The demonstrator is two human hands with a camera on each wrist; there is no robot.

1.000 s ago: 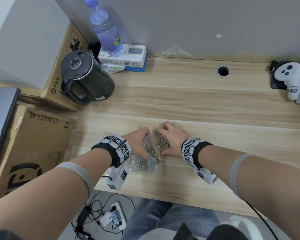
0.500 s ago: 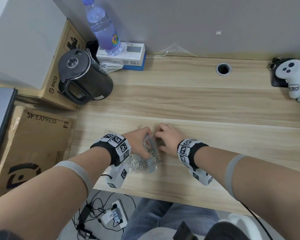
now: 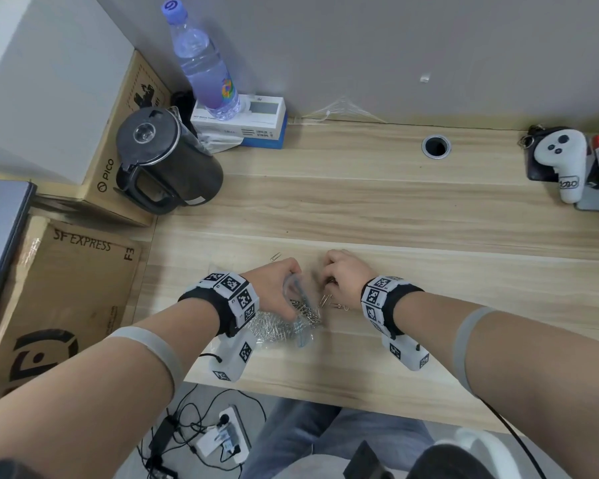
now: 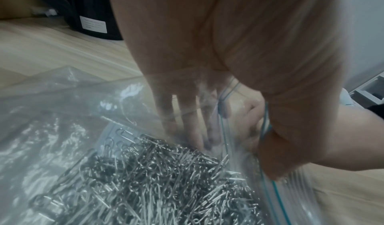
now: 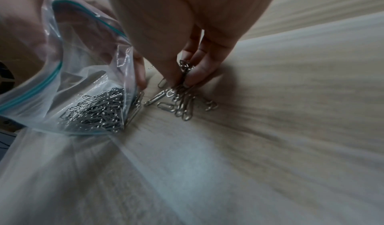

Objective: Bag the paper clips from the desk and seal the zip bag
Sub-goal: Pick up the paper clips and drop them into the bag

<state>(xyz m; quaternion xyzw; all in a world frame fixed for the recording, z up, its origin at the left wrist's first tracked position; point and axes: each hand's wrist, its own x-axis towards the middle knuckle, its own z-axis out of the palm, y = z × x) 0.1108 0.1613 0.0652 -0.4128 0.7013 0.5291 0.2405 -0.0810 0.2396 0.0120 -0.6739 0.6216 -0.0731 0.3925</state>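
Nearest us, the clear plastic zip bag with a blue-green seal strip [image 3: 293,326] lies on the pale wood-grain desk [image 3: 429,216], already heavy with silver wire paper clips [image 4: 145,179] heaped at its mouth. Our left hand [image 3: 274,288] grips the bag's upper lip, fingers curled round the plastic, and lifts it so the mouth gapes toward the right; we judge this keeps a low ramp open for clips to be swept or dropped in. Just right of the mouth, our right hand [image 5: 187,31] pinches a small bunch of loose clips [image 5: 180,100] between thumb and fingertips [image 5: 195,77], with more trailing on the desk below; a few lie touching the bag's rim. One stray clip [image 3: 275,256] sits farther off, beyond the left hand. The seal strip is unjoined, so sealing is not yet begun. Far left stand a black electric kettle [image 3: 166,160] and a clear water bottle with a purple cap [image 3: 204,63] on a white box [image 3: 256,115]; far right, a white handheld controller [image 3: 564,160].
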